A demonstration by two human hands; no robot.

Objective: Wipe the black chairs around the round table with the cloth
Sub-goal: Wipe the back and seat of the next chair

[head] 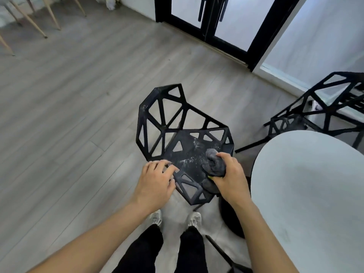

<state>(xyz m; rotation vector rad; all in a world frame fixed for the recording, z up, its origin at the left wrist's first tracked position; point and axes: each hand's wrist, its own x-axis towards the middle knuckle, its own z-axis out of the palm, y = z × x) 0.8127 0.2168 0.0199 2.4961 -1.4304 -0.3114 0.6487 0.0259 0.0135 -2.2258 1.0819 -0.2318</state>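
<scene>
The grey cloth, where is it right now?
In the head view, the grey cloth is bunched in the right hand on the near black chair seat, just left of the round table.

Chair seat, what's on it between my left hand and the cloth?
In the head view, a bare stretch of the black chair seat with white dusty specks lies between the left hand and the grey cloth gripped by the right hand.
</scene>
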